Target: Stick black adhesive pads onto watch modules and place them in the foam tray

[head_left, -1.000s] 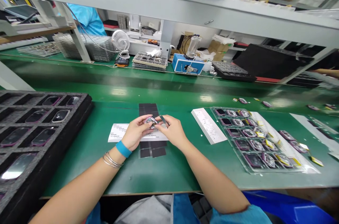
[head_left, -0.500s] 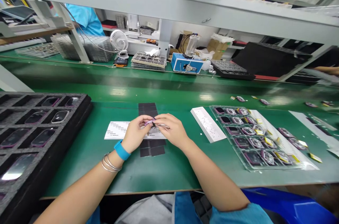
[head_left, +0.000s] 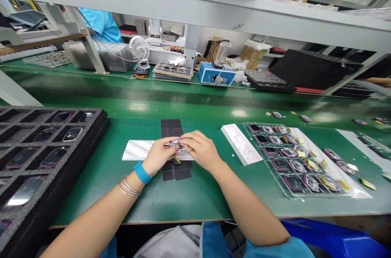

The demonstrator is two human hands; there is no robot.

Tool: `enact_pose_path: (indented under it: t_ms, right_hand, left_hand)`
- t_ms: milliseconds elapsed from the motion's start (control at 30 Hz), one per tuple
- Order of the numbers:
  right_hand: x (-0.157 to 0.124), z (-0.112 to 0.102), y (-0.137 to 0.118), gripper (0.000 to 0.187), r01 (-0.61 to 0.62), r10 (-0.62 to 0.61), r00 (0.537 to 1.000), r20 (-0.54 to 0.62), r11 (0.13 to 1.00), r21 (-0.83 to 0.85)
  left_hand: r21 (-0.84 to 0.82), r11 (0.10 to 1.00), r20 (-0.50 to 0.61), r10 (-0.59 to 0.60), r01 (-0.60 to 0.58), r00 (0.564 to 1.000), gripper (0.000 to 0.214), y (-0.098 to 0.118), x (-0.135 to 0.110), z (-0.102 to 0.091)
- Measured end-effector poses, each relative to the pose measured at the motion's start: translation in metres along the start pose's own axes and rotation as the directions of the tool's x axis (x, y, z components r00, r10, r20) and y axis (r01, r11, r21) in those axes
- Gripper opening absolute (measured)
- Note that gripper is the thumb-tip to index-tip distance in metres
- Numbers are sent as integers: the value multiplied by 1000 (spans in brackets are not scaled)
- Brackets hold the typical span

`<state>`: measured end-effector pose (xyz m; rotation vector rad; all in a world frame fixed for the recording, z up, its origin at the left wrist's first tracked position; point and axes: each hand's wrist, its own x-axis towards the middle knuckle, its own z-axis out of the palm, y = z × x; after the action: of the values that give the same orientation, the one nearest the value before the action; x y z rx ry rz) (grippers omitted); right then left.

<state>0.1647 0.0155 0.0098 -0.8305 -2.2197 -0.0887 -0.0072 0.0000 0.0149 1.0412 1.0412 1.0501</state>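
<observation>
Case, small and purple-edged, held up between your two hands at the middle of the green bench. Your left hand, with the blue band at its wrist, pinches the case between thumb and bent forefinger. Your right hand has its fingers curled and drawn close together, tips at the case's right side; whether they grip the case or some thin part cannot be told. Just below the case shows a dark piece with yellowish edging, its attachment unclear. Beneath your hands, a printed white sheet crosses a black strip. Well apart stand a foam tray, left, and a clear tray, right.
</observation>
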Motion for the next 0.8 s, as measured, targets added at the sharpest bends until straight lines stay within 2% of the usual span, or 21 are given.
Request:
enact_pose_path:
  t_ms: [167, 300, 467, 800]
  right_hand:
    - [2, 0, -1, 18, -33, 33, 999, -7, 999, 18]
    - [3, 2, -3, 19, -98, 99, 995, -3, 990, 104]
    - [2, 7, -2, 18, -135, 134, 991, 15, 975, 179]
    - [2, 8, -4, 18, -148, 156, 987, -39, 974, 170]
  left_hand:
    - [-27, 999, 30, -32, 33, 999, 37, -1, 0, 0]
    - [-105, 991, 54, -81, 87, 995, 40, 0, -2, 1]
    - [-90, 989, 38, -112, 115, 993, 40, 1, -2, 2]
    - [16, 1000, 12, -7, 7, 1000, 31, -1, -1, 1]
